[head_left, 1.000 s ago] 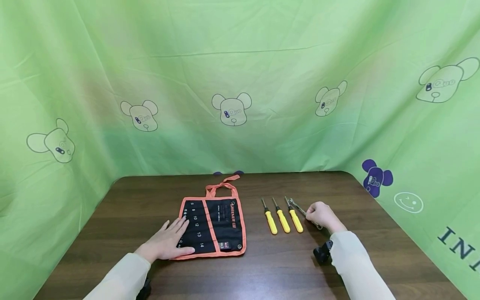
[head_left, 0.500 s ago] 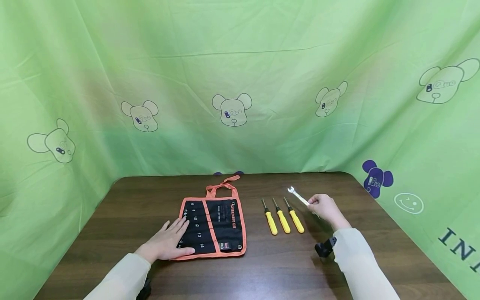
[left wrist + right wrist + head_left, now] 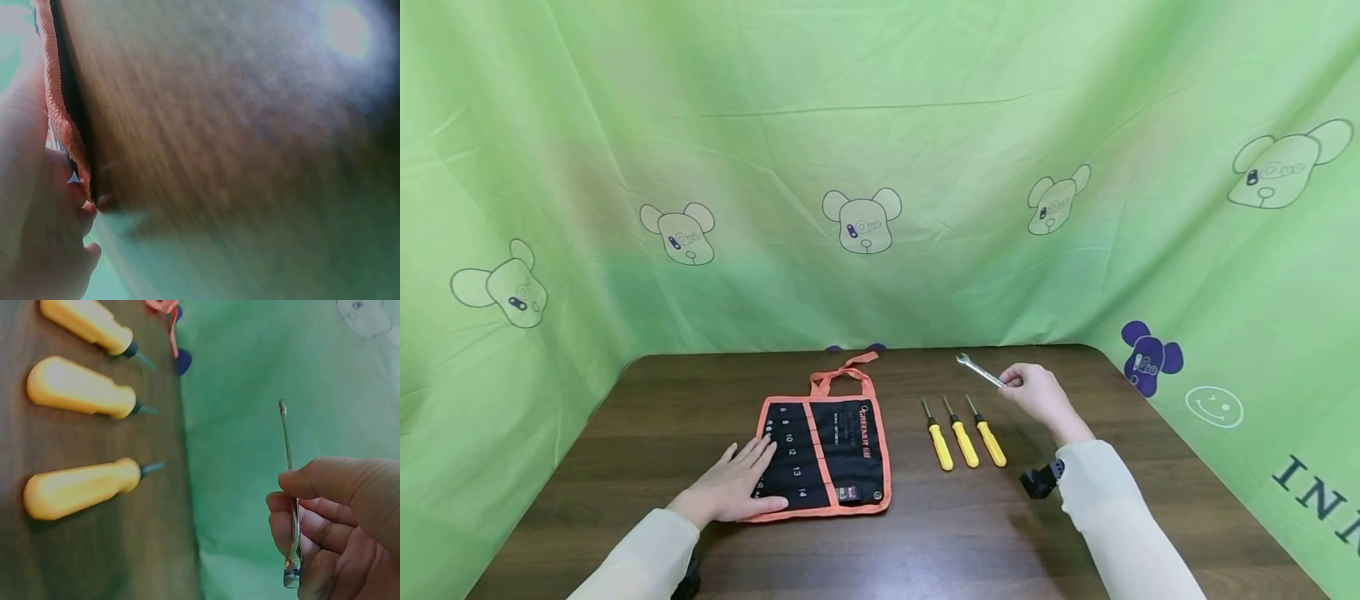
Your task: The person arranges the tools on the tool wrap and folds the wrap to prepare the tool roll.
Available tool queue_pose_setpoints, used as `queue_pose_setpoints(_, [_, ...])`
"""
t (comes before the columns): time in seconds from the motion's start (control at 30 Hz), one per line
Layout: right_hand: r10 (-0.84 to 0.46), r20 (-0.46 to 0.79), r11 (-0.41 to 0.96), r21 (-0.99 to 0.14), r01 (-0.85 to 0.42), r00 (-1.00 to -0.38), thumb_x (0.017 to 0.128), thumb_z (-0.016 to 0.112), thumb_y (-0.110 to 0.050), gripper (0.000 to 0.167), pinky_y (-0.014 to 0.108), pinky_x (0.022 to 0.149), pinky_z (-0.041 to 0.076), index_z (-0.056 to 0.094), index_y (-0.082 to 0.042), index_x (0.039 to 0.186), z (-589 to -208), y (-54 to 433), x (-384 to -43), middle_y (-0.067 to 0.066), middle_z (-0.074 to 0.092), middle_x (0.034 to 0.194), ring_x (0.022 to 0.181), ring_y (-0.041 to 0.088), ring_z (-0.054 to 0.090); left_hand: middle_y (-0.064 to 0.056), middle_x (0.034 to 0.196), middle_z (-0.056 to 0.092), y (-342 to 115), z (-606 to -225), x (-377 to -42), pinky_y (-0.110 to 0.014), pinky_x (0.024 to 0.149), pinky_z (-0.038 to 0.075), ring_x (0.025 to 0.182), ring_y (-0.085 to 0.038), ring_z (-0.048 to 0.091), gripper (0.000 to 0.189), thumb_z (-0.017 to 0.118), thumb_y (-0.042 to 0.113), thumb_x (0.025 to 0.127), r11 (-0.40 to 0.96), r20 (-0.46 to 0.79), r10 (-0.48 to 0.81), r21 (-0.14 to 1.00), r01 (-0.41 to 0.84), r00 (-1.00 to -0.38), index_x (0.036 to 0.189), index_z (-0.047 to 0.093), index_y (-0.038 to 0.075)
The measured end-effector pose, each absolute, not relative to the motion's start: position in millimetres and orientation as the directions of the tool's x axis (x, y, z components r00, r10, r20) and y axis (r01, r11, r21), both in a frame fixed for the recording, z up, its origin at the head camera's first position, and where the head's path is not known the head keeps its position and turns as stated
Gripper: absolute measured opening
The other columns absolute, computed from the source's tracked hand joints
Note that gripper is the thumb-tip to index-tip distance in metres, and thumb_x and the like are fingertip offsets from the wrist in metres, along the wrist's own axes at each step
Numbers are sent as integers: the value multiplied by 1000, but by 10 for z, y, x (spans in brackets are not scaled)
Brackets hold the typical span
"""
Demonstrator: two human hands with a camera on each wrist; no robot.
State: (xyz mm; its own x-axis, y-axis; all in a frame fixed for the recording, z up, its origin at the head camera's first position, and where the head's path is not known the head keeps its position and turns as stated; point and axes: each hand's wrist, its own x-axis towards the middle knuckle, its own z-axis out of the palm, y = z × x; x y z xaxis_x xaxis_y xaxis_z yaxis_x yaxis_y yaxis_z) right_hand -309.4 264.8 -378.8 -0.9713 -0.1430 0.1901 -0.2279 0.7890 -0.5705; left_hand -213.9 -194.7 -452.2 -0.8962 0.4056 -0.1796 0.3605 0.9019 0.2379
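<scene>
My right hand (image 3: 1037,395) pinches a silver wrench (image 3: 981,370) between thumb and fingers, above the table beyond the screwdrivers. Its open-ended head points to the far left; in the right wrist view the wrench (image 3: 288,444) is seen nearly edge-on. My left hand (image 3: 733,483) rests with spread fingers on the left side of a black tool pouch (image 3: 861,450) with orange trim and printed size numbers. Three screwdrivers with yellow handles, a left one (image 3: 941,447), a middle one (image 3: 966,443) and a right one (image 3: 992,443), lie side by side between pouch and right hand.
The dark wooden table (image 3: 925,550) has a green curtain (image 3: 760,300) printed with bear heads behind it and at both sides. An orange tie strap (image 3: 842,372) extends from the pouch's far edge toward the back of the table.
My right hand has lifted the wrench from beside the right screwdriver and carried it away from me, slightly to the left. The left hand stays in place on the pouch.
</scene>
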Motion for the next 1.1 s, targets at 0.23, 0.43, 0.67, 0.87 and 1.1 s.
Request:
queue_pose_setpoints(0.23, [-172,237,808,-522,-275,-956,83,64,-12,13,38,61,42,66,-1,88,-3587,2438,-3101,4,63,77,71,20,57,-15,148,22,-1951,-4517,-2125,-53,105,12,135,-30,19,94,46,69,81,899,-172,407,249,361,-897,143,27,1])
queue_pose_setpoints(0.43, [-205,283,805,-496,-326,-937,83,63,-14,11,37,60,42,66,-4,85,-3450,2228,-3077,2,63,76,71,19,57,-16,148,23,-1948,-4507,-2124,-53,105,12,135,-31,19,94,46,68,81,899,-170,406,250,360,-898,143,28,1])
queue_pose_setpoints(0.67, [-251,311,791,-480,-379,-917,83,63,-13,9,37,60,43,67,-5,86,-3373,1984,-3031,1,63,76,70,17,57,-16,148,23,-1945,-4497,-2122,-53,105,12,135,-30,19,94,46,68,81,900,-173,405,250,358,-898,143,28,1])
queue_pose_setpoints(0.87, [-306,313,779,-460,-425,-899,83,64,-12,8,37,62,44,67,-6,86,-3340,1796,-2959,-1,63,76,70,16,58,-15,148,22,-1945,-4504,-2124,-53,105,12,135,-30,18,94,46,68,81,900,-176,403,255,354,-898,144,27,1])
queue_pose_setpoints(1.1, [-358,316,772,-429,-469,-879,83,65,-13,6,37,64,47,67,-8,86,-3376,1632,-2908,-2,63,76,71,14,59,-16,149,21,-1952,-4522,-2135,-54,105,11,135,-31,18,94,46,68,81,899,-179,407,250,359,-896,144,26,1])
